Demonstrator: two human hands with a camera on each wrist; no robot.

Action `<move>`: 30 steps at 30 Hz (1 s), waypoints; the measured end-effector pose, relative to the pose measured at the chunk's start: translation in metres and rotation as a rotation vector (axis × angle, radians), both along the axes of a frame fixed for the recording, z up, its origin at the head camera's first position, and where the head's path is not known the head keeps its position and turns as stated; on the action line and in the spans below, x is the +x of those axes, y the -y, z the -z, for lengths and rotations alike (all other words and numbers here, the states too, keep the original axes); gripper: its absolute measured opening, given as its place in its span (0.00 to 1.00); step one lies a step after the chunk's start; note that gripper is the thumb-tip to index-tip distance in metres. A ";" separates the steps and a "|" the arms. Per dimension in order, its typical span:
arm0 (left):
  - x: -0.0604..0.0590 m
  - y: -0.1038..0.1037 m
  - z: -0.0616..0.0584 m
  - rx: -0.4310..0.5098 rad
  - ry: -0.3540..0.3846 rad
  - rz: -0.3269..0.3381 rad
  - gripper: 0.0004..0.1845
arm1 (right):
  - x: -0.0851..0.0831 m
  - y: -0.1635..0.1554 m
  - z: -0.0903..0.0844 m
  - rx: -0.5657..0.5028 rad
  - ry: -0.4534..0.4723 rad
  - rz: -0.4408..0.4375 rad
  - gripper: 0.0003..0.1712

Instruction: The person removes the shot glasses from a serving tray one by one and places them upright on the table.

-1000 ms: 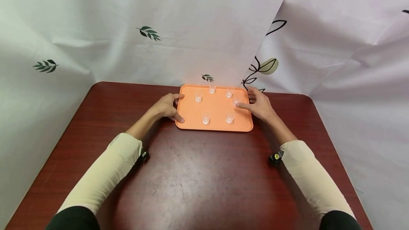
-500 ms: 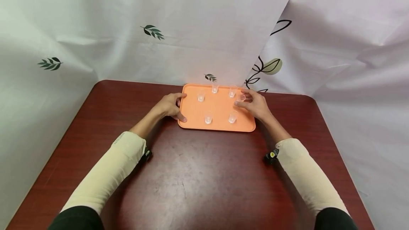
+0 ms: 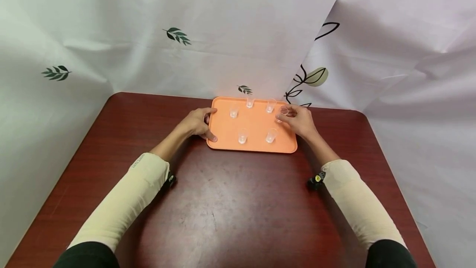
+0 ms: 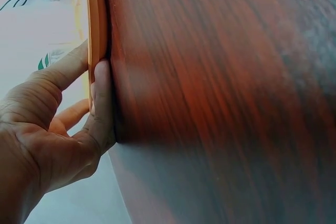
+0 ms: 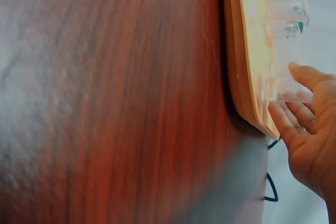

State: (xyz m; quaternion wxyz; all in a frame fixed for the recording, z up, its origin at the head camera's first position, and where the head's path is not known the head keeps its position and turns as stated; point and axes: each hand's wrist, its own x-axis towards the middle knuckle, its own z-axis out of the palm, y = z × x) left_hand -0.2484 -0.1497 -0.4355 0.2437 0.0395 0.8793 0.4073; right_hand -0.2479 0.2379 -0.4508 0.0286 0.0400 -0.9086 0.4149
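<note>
Orange tray (image 3: 256, 124) partly behind hands (image 3: 194, 122) (image 3: 302, 122)

Print (image 3: 138, 161) on left sleeve (image 3: 122, 202) too small to read

From my end of the feed I can read no text, brand or number in any view. The only lettering I can pick out is a short dark line on the pale left sleeve, near its cuff, slanting along the fabric in the head view. I can't make out its characters.
</note>
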 end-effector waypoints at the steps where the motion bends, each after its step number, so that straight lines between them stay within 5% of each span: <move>1: 0.000 0.000 0.000 0.000 0.001 -0.002 0.68 | -0.001 -0.001 -0.001 -0.001 -0.003 0.003 0.23; 13: -0.001 0.000 -0.003 0.004 0.010 -0.013 0.68 | -0.015 -0.025 -0.016 -0.023 -0.018 0.062 0.28; 30: -0.004 0.000 0.001 -0.014 0.010 0.017 0.68 | -0.021 -0.048 -0.009 -0.005 0.005 0.099 0.29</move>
